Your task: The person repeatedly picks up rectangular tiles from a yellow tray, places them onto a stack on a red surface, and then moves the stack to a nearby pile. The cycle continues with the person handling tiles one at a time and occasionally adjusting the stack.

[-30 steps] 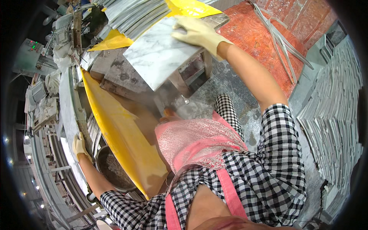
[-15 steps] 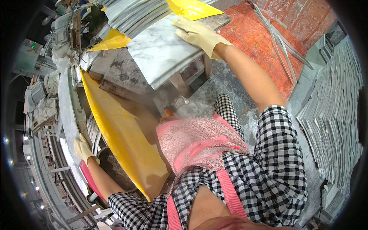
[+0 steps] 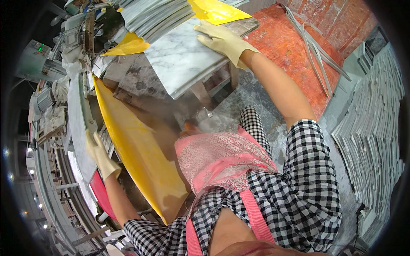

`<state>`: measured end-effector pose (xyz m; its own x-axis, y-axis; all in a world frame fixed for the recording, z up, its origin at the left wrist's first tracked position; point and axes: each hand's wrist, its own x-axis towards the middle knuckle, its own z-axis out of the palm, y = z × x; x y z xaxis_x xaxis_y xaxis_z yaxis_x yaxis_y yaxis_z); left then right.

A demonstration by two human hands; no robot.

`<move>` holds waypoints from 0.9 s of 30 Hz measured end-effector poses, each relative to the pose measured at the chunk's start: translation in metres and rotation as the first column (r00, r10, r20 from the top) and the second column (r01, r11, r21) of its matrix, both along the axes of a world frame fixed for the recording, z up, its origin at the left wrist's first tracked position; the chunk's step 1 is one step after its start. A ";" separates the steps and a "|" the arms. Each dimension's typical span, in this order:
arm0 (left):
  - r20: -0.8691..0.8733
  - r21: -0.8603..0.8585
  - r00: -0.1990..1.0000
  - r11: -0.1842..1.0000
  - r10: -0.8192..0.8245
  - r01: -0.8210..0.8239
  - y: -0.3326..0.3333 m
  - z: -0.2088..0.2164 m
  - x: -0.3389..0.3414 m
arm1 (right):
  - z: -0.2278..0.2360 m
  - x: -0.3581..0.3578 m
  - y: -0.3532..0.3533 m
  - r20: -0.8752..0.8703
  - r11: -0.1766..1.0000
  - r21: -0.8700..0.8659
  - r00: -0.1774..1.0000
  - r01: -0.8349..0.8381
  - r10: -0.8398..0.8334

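My right hand (image 3: pixel 224 42), in a cream rubber glove, lies on the right part of a white marble slab (image 3: pixel 179 55) with grey veins. Its fingers are stretched out and the thumb stands apart. Layered edges show along the near side of that slab, which rests on a low wooden support. At the left, my gloved left hand (image 3: pixel 101 155) is at the edge of a long pale slab (image 3: pixel 78 128) on the machine line. The fingers point away from me with the thumb spread; whether they press on the slab I cannot tell.
A bent yellow sheet (image 3: pixel 128 141) stands between my left arm and my apron. More thin slabs (image 3: pixel 153 19) are stacked at the back, beside yellow sheeting (image 3: pixel 218 10). Grey straps (image 3: pixel 314 51) lie on an orange-red board (image 3: pixel 277 47). Tall slab stacks (image 3: pixel 371 128) line the right side.
My left hand has moved forward along the pale slab's edge, with its thumb now spread. The right hand stays on the marble slab; the whole view has shifted slightly.
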<state>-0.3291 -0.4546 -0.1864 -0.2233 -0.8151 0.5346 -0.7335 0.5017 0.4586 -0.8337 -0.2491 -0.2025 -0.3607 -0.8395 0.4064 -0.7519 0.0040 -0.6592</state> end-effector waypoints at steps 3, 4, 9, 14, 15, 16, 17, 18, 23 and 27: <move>-0.258 0.176 0.870 0.865 -0.420 0.470 0.069 -0.003 -0.088 | -0.004 -0.002 0.000 0.023 1.000 -0.009 1.000 0.011 -0.011; -0.378 0.199 0.804 0.808 -0.458 0.554 0.089 -0.005 -0.121 | -0.005 -0.002 0.000 -0.104 1.000 -0.025 0.995 0.004 -0.006; -0.403 0.110 0.746 0.781 -0.530 0.614 0.165 -0.001 -0.229 | -0.001 0.003 0.002 0.092 0.998 -0.044 0.995 -0.043 0.047; -0.697 -0.008 0.589 0.826 -0.409 0.564 0.169 -0.024 -0.280 | 0.006 0.008 0.004 0.122 0.999 0.000 0.992 -0.037 0.036; -0.652 -0.046 0.626 0.847 -0.427 0.530 0.162 -0.027 -0.281 | 0.007 0.008 0.004 0.110 0.999 -0.018 0.993 -0.042 0.043; -0.609 -0.024 0.692 0.881 -0.388 0.473 0.156 -0.031 -0.280 | 0.007 0.009 0.004 0.101 0.998 -0.035 0.993 -0.050 0.054; -0.538 -0.114 0.731 0.895 -0.420 0.431 0.153 -0.035 -0.279 | 0.006 0.009 0.005 0.100 0.999 -0.017 0.994 -0.044 0.046; -0.508 -0.137 0.730 0.880 -0.457 0.455 0.149 -0.037 -0.277 | 0.006 0.010 0.006 0.072 0.998 -0.038 0.996 -0.055 0.058; -0.556 -0.102 0.736 0.911 -0.385 0.400 0.149 -0.043 -0.278 | 0.003 0.004 0.011 -0.373 0.997 -0.030 0.926 -0.071 0.055; -0.708 -0.077 0.620 0.910 -0.338 0.408 0.153 -0.045 -0.285 | -0.003 -0.002 0.008 -0.594 0.988 -0.080 0.802 -0.128 0.056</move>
